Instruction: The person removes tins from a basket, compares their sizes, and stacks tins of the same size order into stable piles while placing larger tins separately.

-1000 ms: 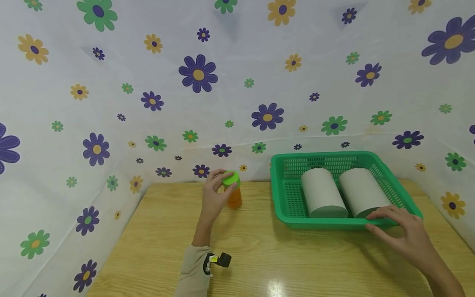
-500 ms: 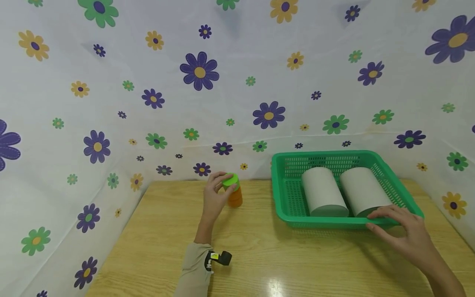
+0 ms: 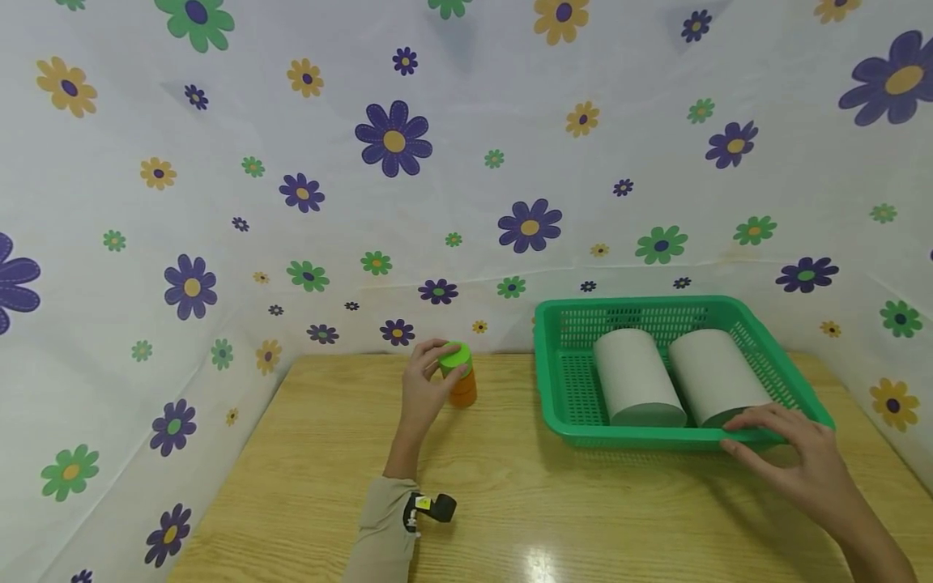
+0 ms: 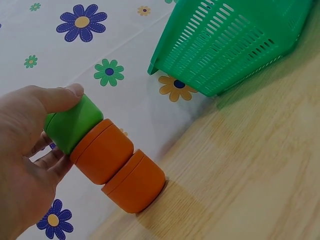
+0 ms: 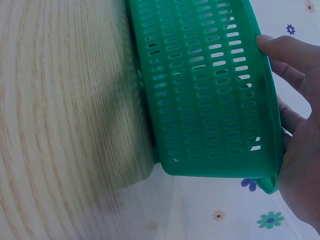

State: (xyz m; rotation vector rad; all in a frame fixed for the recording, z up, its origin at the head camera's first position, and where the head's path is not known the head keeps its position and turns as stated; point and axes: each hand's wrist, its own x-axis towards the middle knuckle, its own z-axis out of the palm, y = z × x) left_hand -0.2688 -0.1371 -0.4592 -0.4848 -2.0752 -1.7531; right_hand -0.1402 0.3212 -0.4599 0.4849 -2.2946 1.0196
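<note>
My left hand point(image 3: 425, 387) pinches a small green round container point(image 4: 75, 122) between thumb and fingers. It sits on top of two orange round containers point(image 4: 118, 167), stacked upright on the table near its back edge. In the left wrist view a thin seam runs round each orange one. Over on the right, my right hand point(image 3: 798, 461) grips the front rim of a green plastic basket point(image 3: 656, 438), thumb on the outside and fingers over the rim. Inside the basket two white cylinders point(image 3: 636, 376) lie on their sides, next to each other.
The wooden table point(image 3: 496, 502) ends at a white flower-print sheet point(image 3: 452, 186) that hangs behind and along the sides. A small black camera point(image 3: 440, 508) is strapped to the left wrist over a beige sleeve point(image 3: 382, 526).
Since a second ago my left hand and the green container have come down slightly over the orange ones. The right hand stays on the basket rim, and the head view has shifted a little.
</note>
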